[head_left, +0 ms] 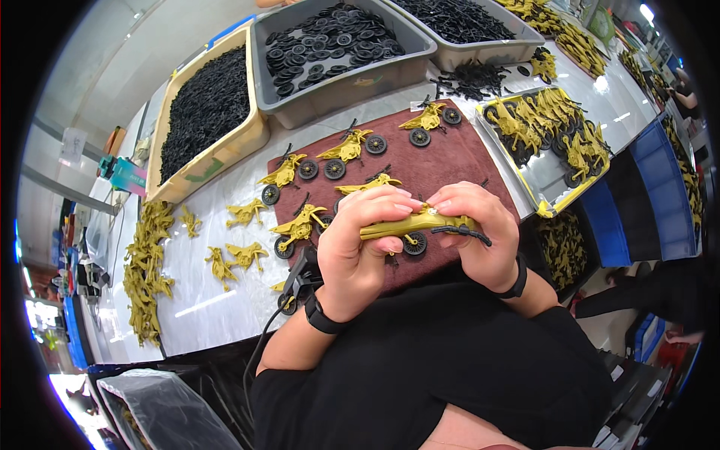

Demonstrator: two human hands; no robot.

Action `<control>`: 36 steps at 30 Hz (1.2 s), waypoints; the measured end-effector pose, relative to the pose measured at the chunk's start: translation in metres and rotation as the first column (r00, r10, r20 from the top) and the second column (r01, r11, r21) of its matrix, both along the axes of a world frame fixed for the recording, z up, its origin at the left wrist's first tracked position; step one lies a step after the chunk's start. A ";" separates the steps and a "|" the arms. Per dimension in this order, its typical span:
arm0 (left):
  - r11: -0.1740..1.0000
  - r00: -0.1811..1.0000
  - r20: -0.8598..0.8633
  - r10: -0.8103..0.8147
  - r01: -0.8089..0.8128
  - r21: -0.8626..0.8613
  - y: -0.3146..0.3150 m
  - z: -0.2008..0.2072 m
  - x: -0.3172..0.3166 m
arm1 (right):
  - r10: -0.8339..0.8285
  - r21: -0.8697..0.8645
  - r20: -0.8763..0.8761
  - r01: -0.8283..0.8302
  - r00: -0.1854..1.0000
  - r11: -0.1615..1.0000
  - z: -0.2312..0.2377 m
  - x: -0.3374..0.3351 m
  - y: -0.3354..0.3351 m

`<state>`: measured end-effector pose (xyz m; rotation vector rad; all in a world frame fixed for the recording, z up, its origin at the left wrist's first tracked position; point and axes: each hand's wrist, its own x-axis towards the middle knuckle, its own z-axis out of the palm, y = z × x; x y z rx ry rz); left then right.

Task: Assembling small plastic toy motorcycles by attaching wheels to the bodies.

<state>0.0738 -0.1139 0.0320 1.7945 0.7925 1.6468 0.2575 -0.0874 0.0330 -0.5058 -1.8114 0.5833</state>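
Both my hands grip one yellow toy motorcycle body above the maroon cloth. My left hand pinches its left end between thumb and fingers. Around the right end is my right hand, next to a thin black handlebar part on the body. Fingers partly cover the toy, so the exact join cannot be made out. Just beneath it shows a black wheel. On the cloth lie several other yellow bodies, such as one motorcycle body, with black wheels beside them.
Behind the cloth stand a beige bin of black parts, a grey bin of wheels and another grey bin. At right, a yellow-rimmed tray holds motorcycles. A pile of yellow bodies lies at left. A black cable runs by my left forearm.
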 end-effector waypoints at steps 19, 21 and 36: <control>0.937 0.912 -0.237 0.335 -0.348 -0.013 -0.004 0.013 0.012 | -0.200 -0.181 -0.081 0.183 0.977 0.966 -0.023 -0.007 0.015; 0.902 0.833 -0.347 0.431 -0.389 0.187 -0.004 0.013 0.011 | -0.261 -0.088 -0.177 0.248 0.949 0.965 -0.010 -0.006 0.013; 0.874 0.749 -0.458 0.479 -0.356 0.332 -0.016 0.017 0.007 | -0.021 0.162 -0.004 0.021 1.000 0.987 0.022 -0.013 0.002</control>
